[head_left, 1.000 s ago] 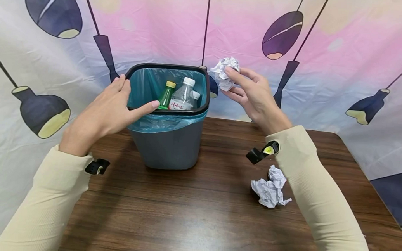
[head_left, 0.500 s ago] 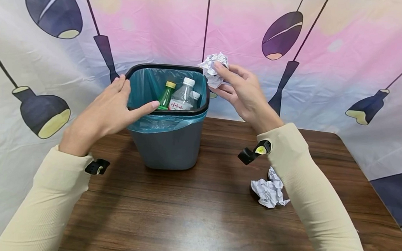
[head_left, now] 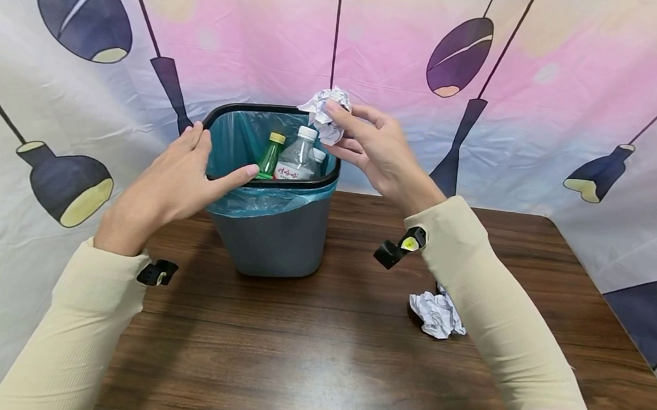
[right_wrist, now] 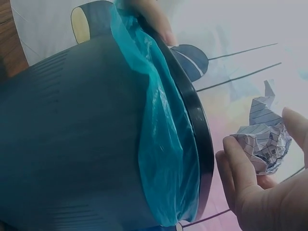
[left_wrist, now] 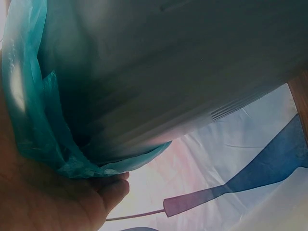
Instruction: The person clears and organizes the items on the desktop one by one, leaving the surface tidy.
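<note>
My right hand (head_left: 380,151) pinches a crumpled ball of white paper (head_left: 328,113) above the right back part of the bin's rim. In the right wrist view lines show on the paper ball (right_wrist: 264,144), held between thumb and fingers. My left hand (head_left: 164,184) rests against the left side of the grey bin (head_left: 274,239), fingers extended and thumb reaching over the front rim. The bin is lined with a blue plastic bag (head_left: 233,128). Inside stand a green bottle with a yellow cap (head_left: 271,153) and a clear bottle with a white cap (head_left: 299,155); another white cap shows behind.
More crumpled white paper (head_left: 438,314) lies on the brown wooden table (head_left: 306,356), partly hidden by the right forearm. A printed cloth backdrop (head_left: 248,47) hangs right behind the bin.
My right hand has moved left with the paper ball, from beside the bin to over its rim. The left hand stays at the bin.
</note>
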A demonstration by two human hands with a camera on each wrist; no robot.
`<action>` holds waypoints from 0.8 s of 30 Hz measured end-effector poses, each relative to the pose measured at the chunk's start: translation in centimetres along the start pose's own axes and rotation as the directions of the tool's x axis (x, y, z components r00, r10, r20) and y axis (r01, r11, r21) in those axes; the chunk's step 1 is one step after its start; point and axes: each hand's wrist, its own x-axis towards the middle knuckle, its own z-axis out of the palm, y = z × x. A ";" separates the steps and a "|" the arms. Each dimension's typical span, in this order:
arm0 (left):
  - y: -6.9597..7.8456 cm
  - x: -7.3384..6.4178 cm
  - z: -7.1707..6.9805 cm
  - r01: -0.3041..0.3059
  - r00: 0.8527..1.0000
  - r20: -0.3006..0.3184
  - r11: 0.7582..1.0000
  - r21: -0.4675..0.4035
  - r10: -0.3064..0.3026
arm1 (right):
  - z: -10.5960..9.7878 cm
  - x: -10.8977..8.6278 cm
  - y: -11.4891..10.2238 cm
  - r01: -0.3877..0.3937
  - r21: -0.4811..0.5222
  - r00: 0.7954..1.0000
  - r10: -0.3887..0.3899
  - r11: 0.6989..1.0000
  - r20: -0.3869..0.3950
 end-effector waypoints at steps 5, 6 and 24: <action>0.0 0.0 0.0 0.000 1.000 -0.003 1.000 -0.003 0.000 | 0.4 0.0 0.1 -0.012 -0.020 1.000 0.013 1.000 0.017; 0.0 0.0 0.0 -0.001 1.000 -0.003 1.000 -0.002 0.001 | 0.5 -0.1 0.2 -0.014 -0.026 1.000 0.014 1.000 0.024; 0.1 -0.1 -0.1 0.000 1.000 0.005 1.000 -0.003 0.000 | 1.1 -0.4 0.2 -0.044 -0.119 0.995 0.055 0.992 0.085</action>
